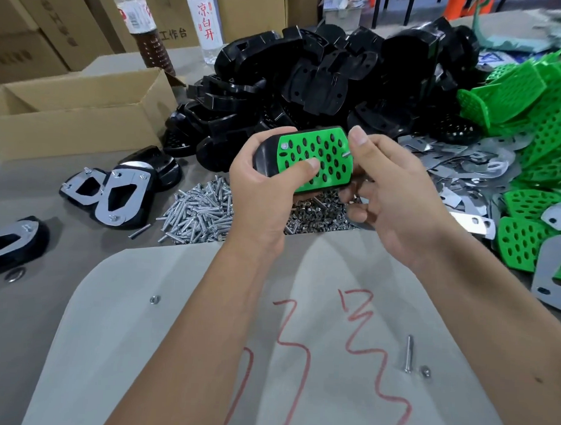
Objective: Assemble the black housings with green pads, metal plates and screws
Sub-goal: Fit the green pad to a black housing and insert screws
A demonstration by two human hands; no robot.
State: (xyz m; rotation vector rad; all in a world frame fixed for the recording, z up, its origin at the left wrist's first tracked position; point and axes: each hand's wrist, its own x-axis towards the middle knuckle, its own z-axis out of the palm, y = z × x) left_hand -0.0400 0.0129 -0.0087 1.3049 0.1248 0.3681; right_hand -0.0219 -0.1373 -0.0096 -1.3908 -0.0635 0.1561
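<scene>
Near edge: pale sheet [206,305] with red scrawl covers the bench [31,299], bare but for a loose screw [408,353] and two nuts.
Far side: heap of black housings [325,77] blocks the way; cardboard box [76,109] far left.
Right: green pads [546,126] and metal plates [465,168] crowd the edge.
Middle: screw pile [199,209] and nuts lie under the hands; finished units [121,194] sit left.
Held housing [309,159]: above the screw pile, green face up, long axis left to right, tilted up at right.
Left hand [261,183]: grips its left end, thumb on the green pad.
Right hand [388,197]: pinches a screw [345,154] at the right edge.
</scene>
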